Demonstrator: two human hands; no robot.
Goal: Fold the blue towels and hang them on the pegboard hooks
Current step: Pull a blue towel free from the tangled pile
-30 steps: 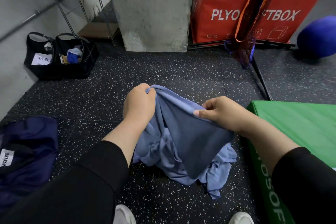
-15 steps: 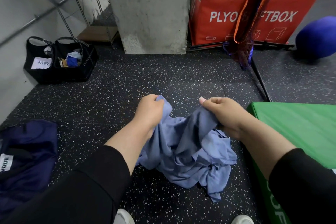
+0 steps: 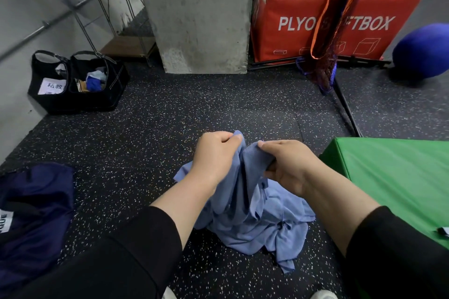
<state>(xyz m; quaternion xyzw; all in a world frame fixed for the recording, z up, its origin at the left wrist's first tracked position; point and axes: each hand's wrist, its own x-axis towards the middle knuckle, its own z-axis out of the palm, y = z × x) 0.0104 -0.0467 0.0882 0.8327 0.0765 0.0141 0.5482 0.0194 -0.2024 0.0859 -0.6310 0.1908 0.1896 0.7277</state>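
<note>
1. towel (image 3: 245, 213), blue and crumpled, is lying heaped on the speckled floor (image 3: 170, 116) beside the green mat (image 3: 393, 177).
2. left hand (image 3: 213, 155) and right hand (image 3: 289, 167) are each pinching its raised top, fingers curling into cloth.

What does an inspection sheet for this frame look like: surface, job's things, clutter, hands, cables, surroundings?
Surface: speckled black floor.
Job's things: blue towel bunched on the floor, top edge lifted; no pegboard in view.
Clutter: black bags, navy bag, blue ball.
Hands: left hand and right hand both pinch the towel, close together.
Cables: nothing seen.
Surroundings: pillar, red box, green mat, shelf, hanging net.
</note>
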